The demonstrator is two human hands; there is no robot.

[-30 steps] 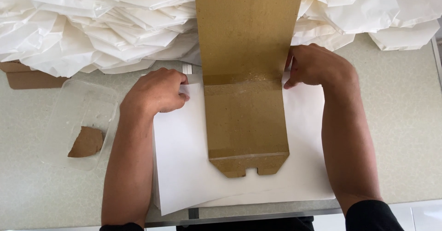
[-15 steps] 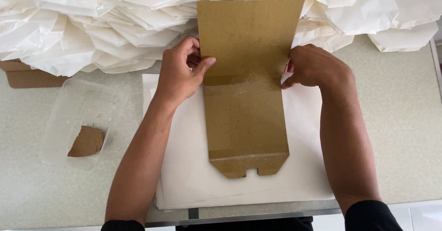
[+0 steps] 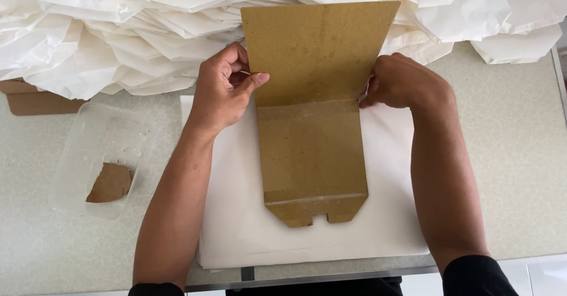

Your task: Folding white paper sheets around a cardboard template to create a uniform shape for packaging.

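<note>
Left hand (image 3: 227,89) is pinching the left edge of a flat brown cardboard template (image 3: 313,113) with thumb over fingers; right hand (image 3: 401,82) is curling closed on its right edge. Template is lying centred on a stack of white paper sheets (image 3: 236,213), on a speckled grey table (image 3: 520,154). A clear plastic tub (image 3: 88,148) is sitting left, heaped white paper bags (image 3: 118,30) behind.

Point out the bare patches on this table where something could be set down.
Bare tabletop lies right of the right hand, between the white sheets and the table edge. A smaller strip runs in front of the clear tray. The back is crowded with the white paper heap; the brown cardboard template covers the sheets' middle.
</note>
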